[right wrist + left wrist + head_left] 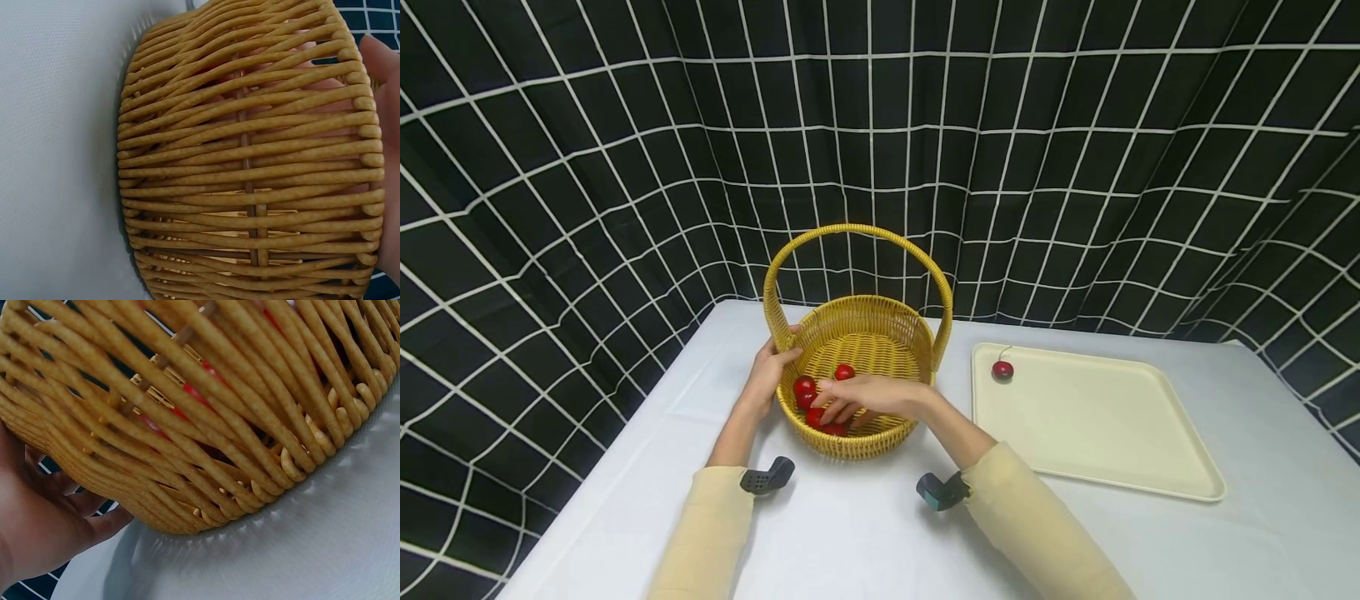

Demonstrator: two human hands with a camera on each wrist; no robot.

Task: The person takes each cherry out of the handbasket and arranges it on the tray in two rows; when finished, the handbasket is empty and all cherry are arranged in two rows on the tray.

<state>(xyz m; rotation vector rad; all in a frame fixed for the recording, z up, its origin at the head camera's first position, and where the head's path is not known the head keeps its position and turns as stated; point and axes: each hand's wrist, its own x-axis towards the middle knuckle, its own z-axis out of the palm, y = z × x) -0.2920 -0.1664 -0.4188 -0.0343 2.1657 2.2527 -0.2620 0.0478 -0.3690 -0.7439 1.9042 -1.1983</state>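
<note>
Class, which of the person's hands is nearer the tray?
Right: the right hand reaches into the basket, left of the tray; the left hand, farther, holds the basket's left side.

The site presents as a staged recording booth, closer to a lab or studio than a home. A black curtain (865, 108) with white grid lines surrounds the left, far and right edges of the white-covered surface (850, 542). Dark devices (767, 477) sit at both sleeve cuffs (730, 482).
</note>
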